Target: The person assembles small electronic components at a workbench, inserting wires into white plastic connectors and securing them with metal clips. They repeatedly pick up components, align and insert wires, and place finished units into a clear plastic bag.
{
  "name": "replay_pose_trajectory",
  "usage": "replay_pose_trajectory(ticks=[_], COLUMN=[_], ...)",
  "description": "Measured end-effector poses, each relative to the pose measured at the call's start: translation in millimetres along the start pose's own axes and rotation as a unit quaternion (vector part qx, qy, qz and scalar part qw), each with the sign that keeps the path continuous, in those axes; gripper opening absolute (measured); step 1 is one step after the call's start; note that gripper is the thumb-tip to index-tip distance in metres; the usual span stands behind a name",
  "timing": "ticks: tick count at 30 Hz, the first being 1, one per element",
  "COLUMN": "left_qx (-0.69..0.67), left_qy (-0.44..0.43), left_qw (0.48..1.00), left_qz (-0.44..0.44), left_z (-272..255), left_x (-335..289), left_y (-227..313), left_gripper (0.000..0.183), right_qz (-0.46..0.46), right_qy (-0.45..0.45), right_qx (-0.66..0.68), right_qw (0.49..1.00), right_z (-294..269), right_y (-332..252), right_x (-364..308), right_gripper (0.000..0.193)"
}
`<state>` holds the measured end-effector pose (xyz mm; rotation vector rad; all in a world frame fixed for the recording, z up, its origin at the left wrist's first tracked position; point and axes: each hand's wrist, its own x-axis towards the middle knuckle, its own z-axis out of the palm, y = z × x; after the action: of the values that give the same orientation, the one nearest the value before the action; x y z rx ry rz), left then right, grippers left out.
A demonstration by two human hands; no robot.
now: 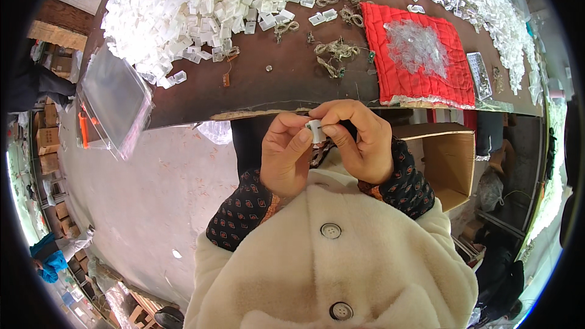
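Between the fingertips of both hands is a small white plastic housing (316, 131), held just in front of the table's near edge. My left hand (287, 149) pinches it from the left, thumb and forefinger closed on it. From the other side my right hand (359, 137) grips it, with thumb and fingertips pressed to its top and side. Fingers cover much of the piece, so its inner side cannot be made out. Just beyond my hands, bundles of thin wire (335, 52) lie on the brown table (274, 94).
A large heap of white plastic housings (183, 15) covers the far left. On the right, a red quilted cloth (378, 42) bears clear plastic pieces (417, 47), beside a small metal-coloured tray (479, 76). Clear plastic sheets (116, 91) overhang the left edge. Below stands a cardboard box (448, 167).
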<state>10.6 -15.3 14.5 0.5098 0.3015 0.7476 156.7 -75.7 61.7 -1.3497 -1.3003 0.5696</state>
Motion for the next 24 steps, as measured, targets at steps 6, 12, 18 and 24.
replay_pose_trajectory(ticks=[6, 12, 18, 24], left_qx=[-0.003, -0.029, -0.002, -0.015], left_qy=[-0.001, -0.016, 0.024, -0.015], left_qw=[1.000, 0.999, 1.000, 1.000], left_qz=[0.010, 0.007, -0.003, -0.001], left_z=[-6, -12, -12, -25], left_x=[-2, -1, -3, 0], left_y=[-2, 0, -4, -9], left_gripper=[0.014, 0.016, 0.013, 0.016], right_qz=[-0.028, 0.003, 0.118, 0.078], right_qy=[0.002, -0.018, 0.025, 0.173], right_qx=[-0.046, -0.006, 0.218, 0.154], right_qw=[0.999, 1.000, 0.969, 0.970], right_z=[4, 5, 10, -24], right_y=[3, 6, 9, 43], right_x=[0, -5, -9, -1], right_gripper=[0.014, 0.009, 0.006, 0.013])
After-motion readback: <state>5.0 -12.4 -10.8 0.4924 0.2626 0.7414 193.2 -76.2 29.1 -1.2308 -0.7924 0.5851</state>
